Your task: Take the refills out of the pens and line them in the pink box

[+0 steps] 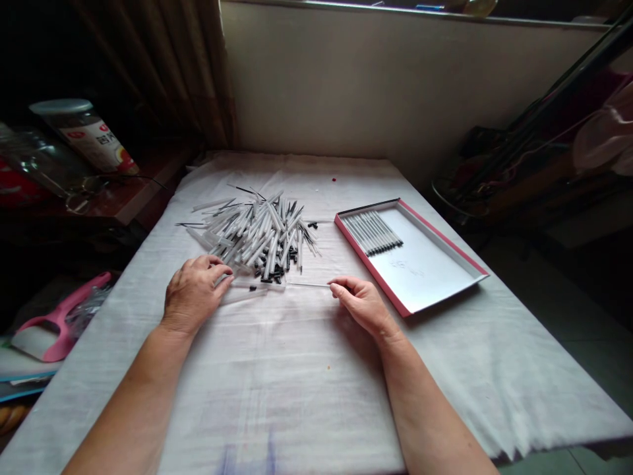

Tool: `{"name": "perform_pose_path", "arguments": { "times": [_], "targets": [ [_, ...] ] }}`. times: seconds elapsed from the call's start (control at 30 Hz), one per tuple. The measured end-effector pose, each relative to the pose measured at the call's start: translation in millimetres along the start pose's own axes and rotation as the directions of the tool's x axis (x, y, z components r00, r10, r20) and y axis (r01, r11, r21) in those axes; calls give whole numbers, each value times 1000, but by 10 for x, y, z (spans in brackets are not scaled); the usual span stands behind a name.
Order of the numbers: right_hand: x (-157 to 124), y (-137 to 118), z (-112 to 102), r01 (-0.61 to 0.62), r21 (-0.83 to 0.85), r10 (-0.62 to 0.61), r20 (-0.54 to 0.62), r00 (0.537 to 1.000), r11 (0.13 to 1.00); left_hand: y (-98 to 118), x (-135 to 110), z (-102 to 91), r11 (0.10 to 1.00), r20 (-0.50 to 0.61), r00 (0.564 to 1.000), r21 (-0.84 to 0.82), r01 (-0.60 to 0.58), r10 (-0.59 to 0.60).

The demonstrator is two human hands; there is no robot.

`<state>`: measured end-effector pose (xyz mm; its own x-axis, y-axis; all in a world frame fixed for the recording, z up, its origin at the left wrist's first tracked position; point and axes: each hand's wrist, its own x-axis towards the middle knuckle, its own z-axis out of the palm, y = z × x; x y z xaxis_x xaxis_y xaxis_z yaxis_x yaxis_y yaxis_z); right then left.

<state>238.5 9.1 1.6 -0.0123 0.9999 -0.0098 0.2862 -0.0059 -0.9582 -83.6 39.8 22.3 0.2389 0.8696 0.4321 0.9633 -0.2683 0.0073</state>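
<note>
My left hand (195,290) pinches a clear pen barrel (270,286) that points right, at the near edge of a loose pile. From the other side, my right hand (363,305) grips a thin pen refill (309,284) between thumb and fingers, its tip close to the barrel's end. Whether the two touch, I cannot tell. Another clear barrel (244,297) lies just below. The pile (257,231) mixes translucent barrels and dark-tipped refills, with small black caps (277,272) along its near side. One black piece (252,288) rests near the held barrel.
Right of the pile is a shallow red-edged box lid (435,280) with a row of assembled pens (372,232) in its far left corner. Black caps (312,225) lie between pile and lid. Pink-handled scissors (62,316) and a lidded jar (93,135) stand off to the left.
</note>
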Motion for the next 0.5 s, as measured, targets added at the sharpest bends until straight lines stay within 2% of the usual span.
{"name": "perform_pose_path", "arguments": {
  "times": [0.1, 0.23, 0.37, 0.5],
  "targets": [
    [-7, -11, 11, 0, -2, 0, 0, 1000, 1000, -11, 10, -50, 996, 179, 983, 83, 26, -40],
    [-10, -17, 20, -6, 0, 6, 7, 1000, 1000, 36, 15, -49, 993, 247, 965, 102, 66, -89],
    [-4, -24, 15, -21, 19, 21, -2, 1000, 1000, 35, 10, -28, 994, 219, 971, 74, 79, -93],
    [-5, -29, 4, -69, 102, 71, -14, 997, 992, 37, 2, -40, 999, 45, 998, -1, 40, -40]
  ]
}}
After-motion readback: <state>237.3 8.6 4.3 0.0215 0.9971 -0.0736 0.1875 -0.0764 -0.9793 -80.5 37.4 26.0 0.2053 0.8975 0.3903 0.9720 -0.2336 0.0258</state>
